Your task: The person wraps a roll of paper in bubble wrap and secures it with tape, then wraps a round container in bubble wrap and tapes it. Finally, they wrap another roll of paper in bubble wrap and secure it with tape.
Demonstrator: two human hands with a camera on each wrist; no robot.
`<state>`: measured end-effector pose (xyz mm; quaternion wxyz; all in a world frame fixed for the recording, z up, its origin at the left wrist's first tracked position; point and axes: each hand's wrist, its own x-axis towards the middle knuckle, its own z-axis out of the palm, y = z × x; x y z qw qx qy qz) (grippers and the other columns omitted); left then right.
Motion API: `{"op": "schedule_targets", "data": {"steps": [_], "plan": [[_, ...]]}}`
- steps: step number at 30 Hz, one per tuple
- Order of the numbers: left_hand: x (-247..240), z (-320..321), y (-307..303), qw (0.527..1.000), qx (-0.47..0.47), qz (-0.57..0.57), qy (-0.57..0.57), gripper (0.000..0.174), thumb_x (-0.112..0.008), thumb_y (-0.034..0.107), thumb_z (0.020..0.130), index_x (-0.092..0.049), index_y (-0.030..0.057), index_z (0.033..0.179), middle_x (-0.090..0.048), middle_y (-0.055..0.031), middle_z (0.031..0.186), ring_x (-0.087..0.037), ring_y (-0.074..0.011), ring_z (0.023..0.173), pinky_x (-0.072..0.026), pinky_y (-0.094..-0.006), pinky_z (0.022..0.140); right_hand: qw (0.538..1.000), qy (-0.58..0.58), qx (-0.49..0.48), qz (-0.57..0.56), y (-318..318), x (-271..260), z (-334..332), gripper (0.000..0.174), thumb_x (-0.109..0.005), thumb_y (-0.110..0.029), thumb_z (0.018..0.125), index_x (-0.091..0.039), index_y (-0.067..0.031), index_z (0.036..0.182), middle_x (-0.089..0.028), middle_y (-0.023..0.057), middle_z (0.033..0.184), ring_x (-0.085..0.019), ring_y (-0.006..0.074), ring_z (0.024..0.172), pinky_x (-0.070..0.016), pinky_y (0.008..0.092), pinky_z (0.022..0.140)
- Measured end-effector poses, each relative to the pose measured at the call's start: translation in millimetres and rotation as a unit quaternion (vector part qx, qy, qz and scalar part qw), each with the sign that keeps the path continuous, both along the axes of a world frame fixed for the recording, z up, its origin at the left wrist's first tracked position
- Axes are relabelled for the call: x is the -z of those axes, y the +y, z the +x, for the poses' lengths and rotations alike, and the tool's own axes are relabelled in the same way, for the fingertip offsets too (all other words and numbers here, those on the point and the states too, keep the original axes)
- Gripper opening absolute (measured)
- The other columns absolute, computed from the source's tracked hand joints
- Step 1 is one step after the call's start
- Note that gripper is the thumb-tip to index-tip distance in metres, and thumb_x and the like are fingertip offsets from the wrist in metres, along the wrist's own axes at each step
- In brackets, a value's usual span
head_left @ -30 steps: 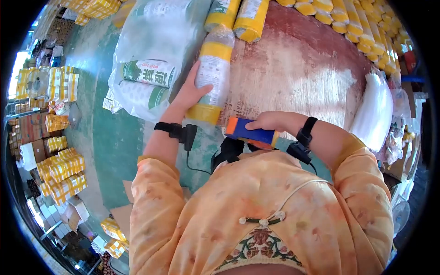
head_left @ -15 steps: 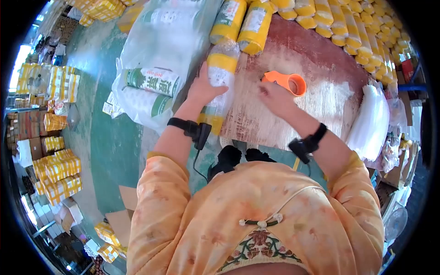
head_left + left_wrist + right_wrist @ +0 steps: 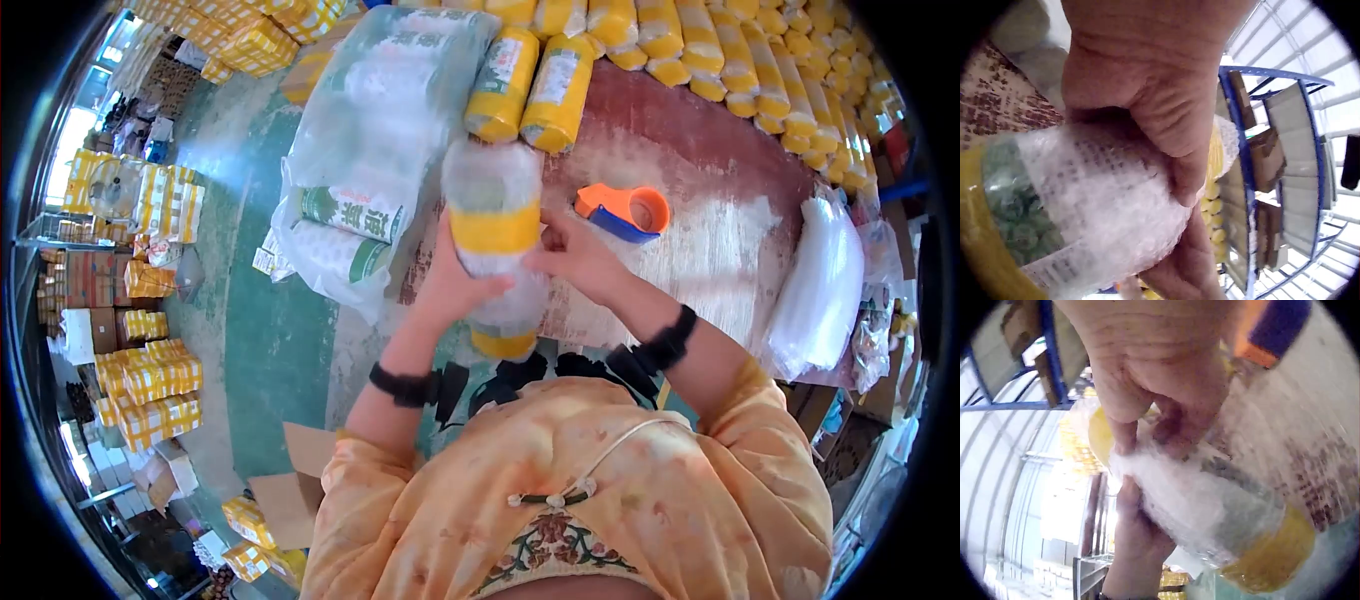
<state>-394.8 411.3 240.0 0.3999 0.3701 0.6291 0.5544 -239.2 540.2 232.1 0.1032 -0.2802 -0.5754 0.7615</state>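
Observation:
Between my two hands is a bubble-wrapped cylindrical package (image 3: 495,232), with yellow tape bands and a printed white label under the clear wrap. My left hand (image 3: 448,275) grips its left side, thumb across the wrap; the left wrist view shows the package (image 3: 1104,200) close under the palm. On the package's right side, my right hand (image 3: 583,258) pinches at the wrap with bent fingers, also seen in the right wrist view, where the thumb and fingers meet the package (image 3: 1191,494). An orange and blue tape dispenser (image 3: 628,212) lies on the worn wooden tabletop, just beyond my right hand.
Two yellow-taped packages (image 3: 558,95) lie beyond the one I hold. A large clear plastic bag (image 3: 385,150) of printed packs is on the left. Many yellow-taped rolls (image 3: 690,50) are stacked along the back, and white bubble wrap sheets (image 3: 818,285) hang at the right.
My right hand first held the tape dispenser near my body, set it on the tabletop, then moved to the package. The package is now raised toward me, tilted and gripped by my left hand.

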Motion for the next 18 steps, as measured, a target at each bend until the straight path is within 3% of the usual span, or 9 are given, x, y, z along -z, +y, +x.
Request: {"op": "schedule_targets", "data": {"steps": [1, 4, 7, 10, 12, 13, 16, 18], "plan": [[-2, 1, -5, 0.997, 0.022, 0.043, 0.055, 0.098, -0.08, 0.009, 0.058, -0.022, 0.0019, 0.137, -0.042, -0.0133, 0.129, -0.043, -0.0225, 0.119, -0.0402, -0.0345, 0.096, 0.996, 0.007, -0.024, 0.082, 1, -18, 11, 0.065, -0.072, -0.015, 0.072, -0.041, -0.0005, 0.127, -0.052, 0.0016, 0.078, -0.052, 0.0108, 0.07, -0.0447, 0.0249, 0.062], [-23, 7, -11, 0.987, 0.128, -0.018, 0.101, 0.08, -0.08, 0.012, 0.061, -0.039, 0.0024, 0.129, -0.051, -0.008, 0.122, -0.048, -0.0193, 0.113, -0.0385, -0.0349, 0.098, 0.97, -0.016, -0.051, 0.237, -2, -56, 33, 0.071, -0.075, -0.014, 0.069, -0.039, -0.0027, 0.129, -0.051, 0.0036, 0.076, -0.052, 0.0113, 0.068, -0.0446, 0.0251, 0.062], [-16, 16, 0, 0.99, 0.135, -0.038, -0.007, 0.074, -0.08, 0.008, 0.06, -0.046, 0.0032, 0.125, -0.054, -0.0066, 0.118, -0.05, -0.0181, 0.11, -0.0389, -0.0337, 0.097, 0.957, -0.021, -0.038, 0.288, -6, -54, 45, 0.068, -0.074, -0.015, 0.07, -0.04, -0.0045, 0.128, -0.052, 0.0052, 0.077, -0.053, 0.0125, 0.071, -0.0453, 0.0259, 0.064], [-3, 21, 3, 0.993, 0.105, -0.025, 0.053, 0.098, -0.083, 0.013, 0.055, -0.027, 0.0013, 0.133, -0.043, -0.0111, 0.129, -0.041, -0.0224, 0.121, -0.0339, -0.0357, 0.102, 0.938, 0.015, -0.028, 0.345, 2, -50, 57, 0.058, -0.069, -0.011, 0.074, -0.043, -0.0055, 0.126, -0.054, 0.0082, 0.081, -0.055, 0.0155, 0.075, -0.0464, 0.0281, 0.066], [1, 23, 1, 0.992, 0.111, -0.024, 0.058, 0.098, -0.083, 0.012, 0.055, -0.026, 0.0019, 0.134, -0.041, -0.0115, 0.13, -0.04, -0.0229, 0.122, -0.0327, -0.0364, 0.102, 0.915, 0.076, -0.01, 0.396, 10, -68, 67, 0.051, -0.064, -0.007, 0.078, -0.045, -0.0057, 0.126, -0.057, 0.0111, 0.087, -0.057, 0.0197, 0.079, -0.0469, 0.0296, 0.069], [1, 24, 1, 0.992, 0.114, -0.018, 0.056, 0.098, -0.083, 0.012, 0.055, -0.026, 0.002, 0.134, -0.04, -0.0115, 0.13, -0.039, -0.0231, 0.122, -0.0321, -0.0367, 0.103, 0.827, 0.118, 0.003, 0.55, 20, -85, 67, 0.047, -0.055, 0.004, 0.077, -0.05, -0.0061, 0.123, -0.058, 0.0133, 0.099, -0.058, 0.0267, 0.087, -0.0478, 0.0312, 0.071], [2, 24, 5, 0.99, 0.126, 0.009, 0.06, 0.097, -0.083, 0.013, 0.055, -0.025, 0.0023, 0.133, -0.04, -0.0116, 0.13, -0.039, -0.0239, 0.123, -0.031, -0.0374, 0.103, 0.78, 0.049, -0.201, 0.591, 10, -134, 56, 0.051, -0.052, 0.008, 0.072, -0.053, -0.0119, 0.119, -0.057, 0.0087, 0.11, -0.058, 0.0262, 0.091, -0.0481, 0.0334, 0.075], [14, 23, 11, 0.985, 0.137, 0.031, 0.101, 0.096, -0.083, 0.014, 0.056, -0.026, 0.0022, 0.132, -0.041, -0.0121, 0.128, -0.04, -0.0245, 0.121, -0.0317, -0.0375, 0.103, 0.699, 0.001, -0.278, 0.659, 10, -139, 49, 0.043, -0.052, 0.006, 0.07, -0.057, -0.0124, 0.108, -0.059, 0.007, 0.101, -0.058, 0.025, 0.087, -0.0482, 0.033, 0.069]]}}
